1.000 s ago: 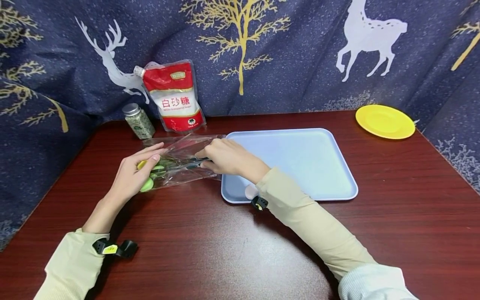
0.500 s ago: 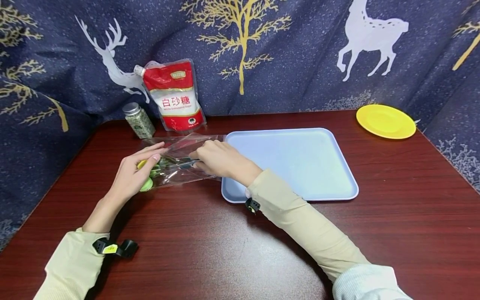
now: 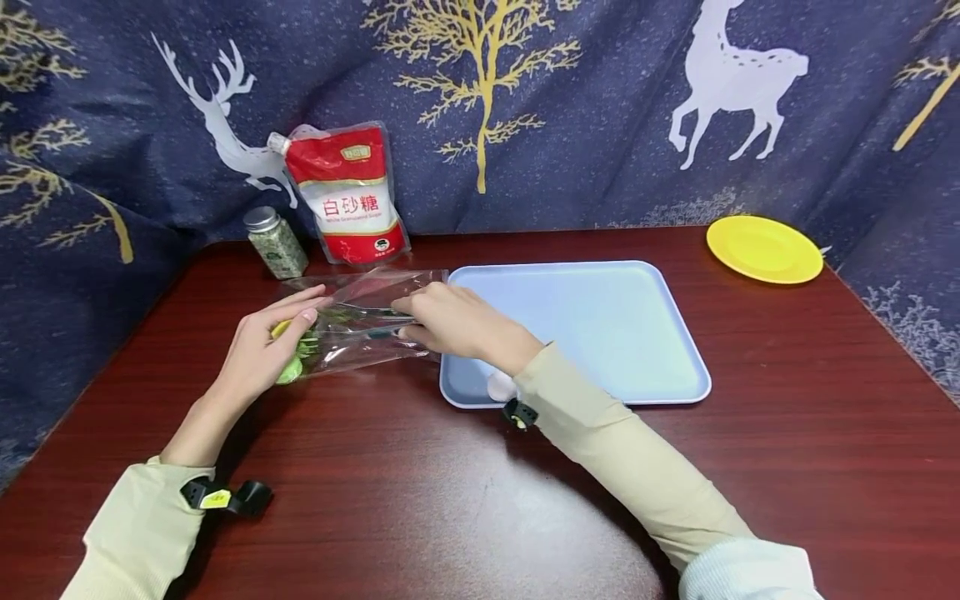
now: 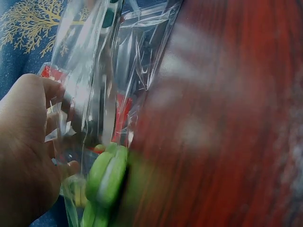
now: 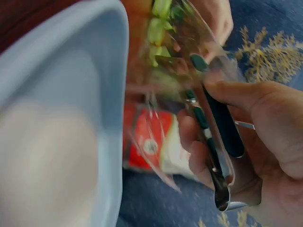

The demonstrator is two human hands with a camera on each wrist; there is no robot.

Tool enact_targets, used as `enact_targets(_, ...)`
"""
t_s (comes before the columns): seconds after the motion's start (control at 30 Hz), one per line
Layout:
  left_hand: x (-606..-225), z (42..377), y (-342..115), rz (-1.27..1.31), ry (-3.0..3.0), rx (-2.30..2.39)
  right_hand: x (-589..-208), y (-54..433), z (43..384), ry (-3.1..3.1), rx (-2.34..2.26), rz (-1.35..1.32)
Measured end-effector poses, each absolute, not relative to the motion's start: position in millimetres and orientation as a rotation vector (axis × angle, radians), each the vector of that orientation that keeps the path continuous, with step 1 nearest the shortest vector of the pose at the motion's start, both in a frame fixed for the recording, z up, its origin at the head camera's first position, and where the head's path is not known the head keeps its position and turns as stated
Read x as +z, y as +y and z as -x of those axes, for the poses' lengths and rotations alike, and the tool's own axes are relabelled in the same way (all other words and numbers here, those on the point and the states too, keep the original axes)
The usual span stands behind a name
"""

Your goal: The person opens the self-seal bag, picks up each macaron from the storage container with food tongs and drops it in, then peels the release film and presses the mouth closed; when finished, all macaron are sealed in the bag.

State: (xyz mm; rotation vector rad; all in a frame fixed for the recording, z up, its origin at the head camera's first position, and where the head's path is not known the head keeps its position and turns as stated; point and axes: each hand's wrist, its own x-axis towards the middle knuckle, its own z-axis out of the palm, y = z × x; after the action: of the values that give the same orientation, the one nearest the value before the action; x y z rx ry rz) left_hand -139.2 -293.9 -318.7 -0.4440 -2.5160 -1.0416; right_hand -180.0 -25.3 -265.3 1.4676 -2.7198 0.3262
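Note:
At the left of the table lies a clear plastic bag [image 3: 352, 358] with green and yellow food pieces inside. My left hand [image 3: 258, 346] holds its closed-looking left end, thumb on the near side and fingers across the top. Bright green pieces [image 4: 106, 175] bulge against the film in the left wrist view. My right hand [image 3: 461, 325] is at the bag's right end, gripping metal tongs [image 5: 222, 123] with dark green handle pads. The tongs' arms reach into the bag toward the green pieces; their tips are hard to make out through the shiny film.
A light blue tray [image 3: 585, 333] lies right of the bag, under my right forearm. Behind the bag stand a red and white sugar pouch [image 3: 352, 200] and a glass jar [image 3: 276, 243] with a metal lid. A yellow plate [image 3: 765, 248] sits at the back right corner.
My right hand with the tongs goes slightly left, then back right. The green pieces by the left hand look shifted inside the bag. The left hand keeps its place.

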Motion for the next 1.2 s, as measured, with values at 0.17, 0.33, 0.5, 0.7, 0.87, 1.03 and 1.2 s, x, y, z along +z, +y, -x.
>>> enact_targets(0.17, -317, 135, -297, 0.435, -2.51, -1.058, -260, 18, 178, -2.715, 0.404, -1.478)
enact_targets(0.33, -316, 135, -296, 0.442, -2.52, -1.05, -255, 86, 172, -2.622, 0.515, -1.48)
enact_targets(0.5, -314, 136, -294, 0.43, -2.536, -1.046, -246, 154, 164, -2.597, 0.535, -1.424)
enact_targets(0.7, -316, 138, -294, 0.417, -2.533, -1.04, -238, 205, 151, -2.614, 0.557, -1.33)
enact_targets(0.87, -319, 139, -295, 0.419, -2.533, -1.043, -236, 223, 143, -2.658, 0.622, -1.321)
enact_targets(1.03, -319, 138, -295, 0.432, -2.528, -1.048, -240, 223, 140, -2.649, 0.689, -1.416)
enact_targets(1.2, -318, 138, -292, 0.447, -2.523, -1.059, -243, 219, 138, -2.652, 0.68, -1.519)
